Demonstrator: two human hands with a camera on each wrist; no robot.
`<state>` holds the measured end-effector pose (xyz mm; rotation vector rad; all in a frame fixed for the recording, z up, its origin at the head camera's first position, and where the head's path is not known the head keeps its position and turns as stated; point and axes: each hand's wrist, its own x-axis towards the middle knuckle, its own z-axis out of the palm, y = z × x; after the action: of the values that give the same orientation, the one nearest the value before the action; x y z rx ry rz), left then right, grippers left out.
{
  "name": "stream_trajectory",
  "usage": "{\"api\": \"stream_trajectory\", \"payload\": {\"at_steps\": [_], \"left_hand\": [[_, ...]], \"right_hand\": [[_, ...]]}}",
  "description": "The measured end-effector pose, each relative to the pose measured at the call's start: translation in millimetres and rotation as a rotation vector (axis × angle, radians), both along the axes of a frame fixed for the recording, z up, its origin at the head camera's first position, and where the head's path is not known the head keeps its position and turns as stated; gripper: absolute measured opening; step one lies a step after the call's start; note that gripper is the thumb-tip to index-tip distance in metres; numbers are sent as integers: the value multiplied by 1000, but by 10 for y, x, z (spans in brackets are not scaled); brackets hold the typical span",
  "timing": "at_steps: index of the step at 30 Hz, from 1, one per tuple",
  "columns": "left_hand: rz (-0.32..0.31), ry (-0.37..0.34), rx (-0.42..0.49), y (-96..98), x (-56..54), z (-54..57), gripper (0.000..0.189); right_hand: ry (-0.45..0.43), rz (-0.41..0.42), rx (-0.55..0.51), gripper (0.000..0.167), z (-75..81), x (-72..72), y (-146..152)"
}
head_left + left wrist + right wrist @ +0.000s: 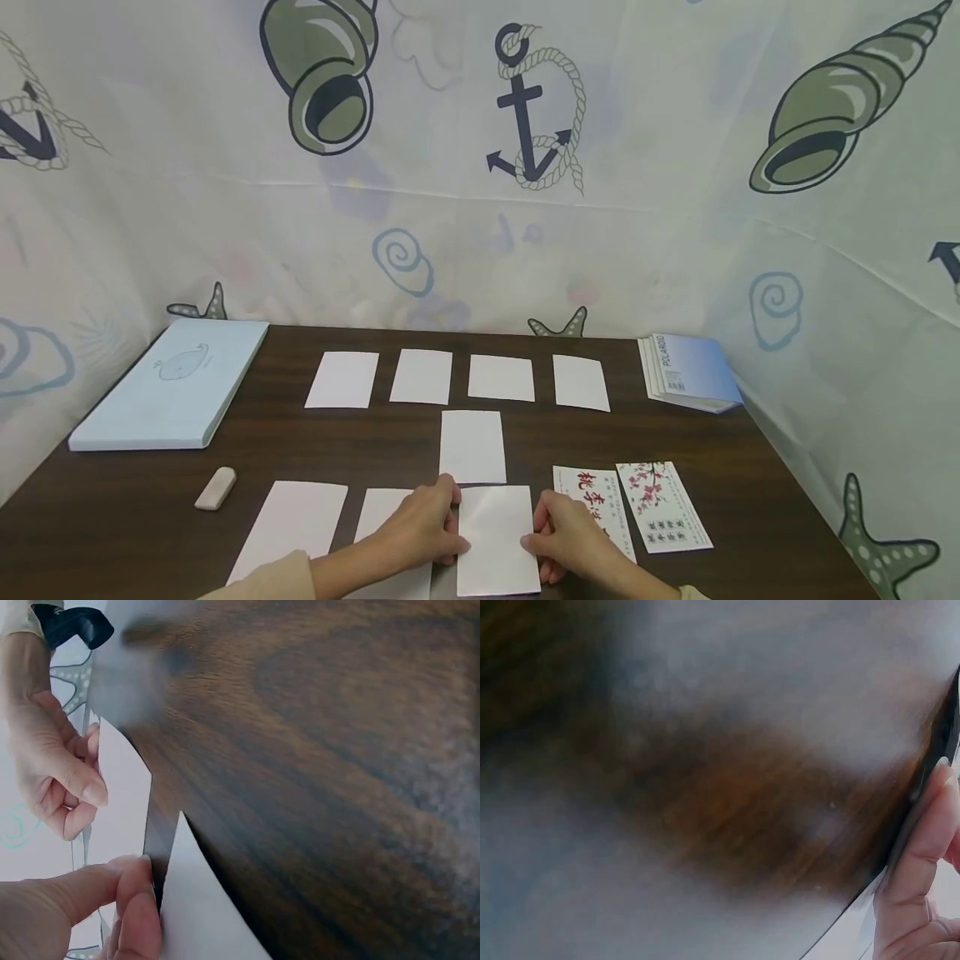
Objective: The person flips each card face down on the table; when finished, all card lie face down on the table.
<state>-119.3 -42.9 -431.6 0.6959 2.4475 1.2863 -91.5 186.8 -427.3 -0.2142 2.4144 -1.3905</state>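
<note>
Left hand (427, 527) and right hand (567, 535) pinch the card (498, 540) by opposite edges. It seems light and easily creased; edges suit best.

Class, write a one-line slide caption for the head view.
Left hand and right hand hold one white card by its opposite edges, with more blank cards laid out on the dark table.

The brown table (390, 450) bears blank cards (472, 447); printed cards (664, 508); an eraser (216, 489).

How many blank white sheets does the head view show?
8 sheets: four in the far row, one below, one between left hand and right hand, two farther left. Others may be hidden underneath.
</note>
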Motion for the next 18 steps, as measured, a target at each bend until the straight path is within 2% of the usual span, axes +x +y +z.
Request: {"api": "stream_trajectory", "payload": {"at_steps": [7,14,18], "left_hand": [[-23,30,-12,5,-4,7,41],[-21,14,3,10,1,-1,45],[-11,0,14,-8,13,0,45]], "right_hand": [[3,12,52,22,50,-18,5],[32,11,107,24,55,-22,-8],[75,2,81,25,66,-72,37]]}}
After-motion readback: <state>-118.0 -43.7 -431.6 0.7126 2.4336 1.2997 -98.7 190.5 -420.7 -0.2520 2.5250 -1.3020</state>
